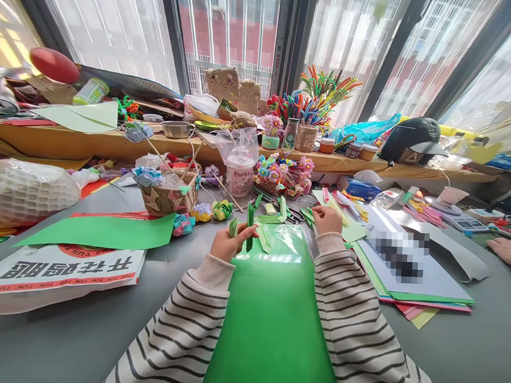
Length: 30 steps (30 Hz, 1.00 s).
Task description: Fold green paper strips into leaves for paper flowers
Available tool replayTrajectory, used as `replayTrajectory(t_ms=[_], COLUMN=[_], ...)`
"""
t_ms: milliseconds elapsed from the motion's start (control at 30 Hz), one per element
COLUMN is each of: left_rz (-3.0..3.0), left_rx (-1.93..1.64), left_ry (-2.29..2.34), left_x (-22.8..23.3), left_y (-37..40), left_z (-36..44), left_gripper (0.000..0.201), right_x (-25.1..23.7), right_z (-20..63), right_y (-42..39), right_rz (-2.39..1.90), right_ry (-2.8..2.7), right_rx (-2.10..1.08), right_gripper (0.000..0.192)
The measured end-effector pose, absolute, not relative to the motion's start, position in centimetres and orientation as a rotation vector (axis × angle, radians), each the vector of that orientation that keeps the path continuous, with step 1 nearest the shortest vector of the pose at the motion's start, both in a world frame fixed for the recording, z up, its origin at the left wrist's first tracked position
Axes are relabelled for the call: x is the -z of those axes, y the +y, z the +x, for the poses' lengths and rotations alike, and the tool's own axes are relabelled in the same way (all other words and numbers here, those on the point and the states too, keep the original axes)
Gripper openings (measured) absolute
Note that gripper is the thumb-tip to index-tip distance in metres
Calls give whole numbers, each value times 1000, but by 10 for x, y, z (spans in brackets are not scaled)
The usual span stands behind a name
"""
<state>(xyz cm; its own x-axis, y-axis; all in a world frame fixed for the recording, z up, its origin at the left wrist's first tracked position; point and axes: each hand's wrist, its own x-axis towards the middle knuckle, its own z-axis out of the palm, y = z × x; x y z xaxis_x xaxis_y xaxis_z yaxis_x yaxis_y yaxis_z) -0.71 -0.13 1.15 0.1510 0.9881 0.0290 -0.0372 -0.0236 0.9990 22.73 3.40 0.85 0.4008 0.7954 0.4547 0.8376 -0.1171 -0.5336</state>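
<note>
My left hand (230, 244) grips a bundle of folded green paper strips (249, 225), held upright above a glossy green sheet (270, 322) that lies on the grey table (92, 325) between my striped sleeves. My right hand (327, 219) reaches forward with curled fingers to loose green paper pieces (309, 215) beside a pair of scissors (295, 216). Whether it grips one I cannot tell. More cut green strips (269, 218) lie just past the sheet.
A woven basket of paper flowers (168, 196) stands front left, a plastic cup (240, 174) behind the strips. Green paper (105, 231) and a printed bag (61, 270) lie left. Stacked coloured sheets (408, 277) lie right. Another person's hand (507, 250) rests far right. The window ledge is cluttered.
</note>
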Motion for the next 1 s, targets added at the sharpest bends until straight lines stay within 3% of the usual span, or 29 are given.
replayTrajectory(t_ms=[233,1000], left_rz=[1054,1109], left_rx=[-1175,-1133], left_ry=[953,980], left_x=[-14,-14], left_y=[-1,-1], left_z=[-7,-7], left_gripper=[30,33], right_x=[-2,18], right_z=[242,246], right_y=[38,48], right_rz=[-2259,-2371], right_ry=[-1604,-1654], right_rx=[140,76], right_gripper=[24,33])
